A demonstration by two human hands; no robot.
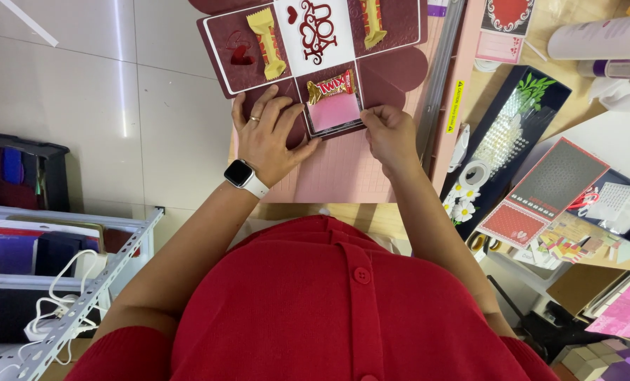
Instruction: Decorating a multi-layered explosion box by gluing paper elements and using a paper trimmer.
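At the lower left of the frame a metal shelf (82, 303) holds folders and white cables. At top centre, an unfolded maroon paper box (248, 67) lies on a pink mat (343, 173), with wrapped candy bars (267, 42) stuck on its flaps. The left hand (269, 137) rests spread flat on a flap; the right hand (389, 134) pinches the near flap holding a pink card (334, 111). Sticker sheets (540, 190) lie at right on the counter (371, 215).
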